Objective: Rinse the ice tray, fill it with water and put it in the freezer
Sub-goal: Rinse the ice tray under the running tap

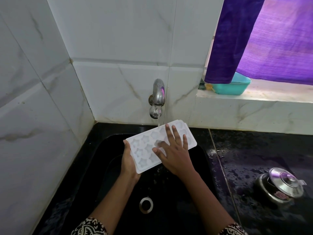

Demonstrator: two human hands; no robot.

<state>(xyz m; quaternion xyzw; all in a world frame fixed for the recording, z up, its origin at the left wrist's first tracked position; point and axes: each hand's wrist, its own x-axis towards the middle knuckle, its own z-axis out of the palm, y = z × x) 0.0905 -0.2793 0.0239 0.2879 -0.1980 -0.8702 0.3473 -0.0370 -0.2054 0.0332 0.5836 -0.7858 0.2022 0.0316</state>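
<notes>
Ice tray [147,146] is held tilted over sink [101,167] under tap [156,99] stream, left hand [129,164] gripping its end, right hand [174,152] flat on it. Wet tray may be dropped.

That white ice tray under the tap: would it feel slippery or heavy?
Probably slippery: water from the tap runs over the ice tray. Likely light, since the left hand grips one end while the right hand lies flat on top. Looks thin plastic, so perhaps bendy.
</notes>
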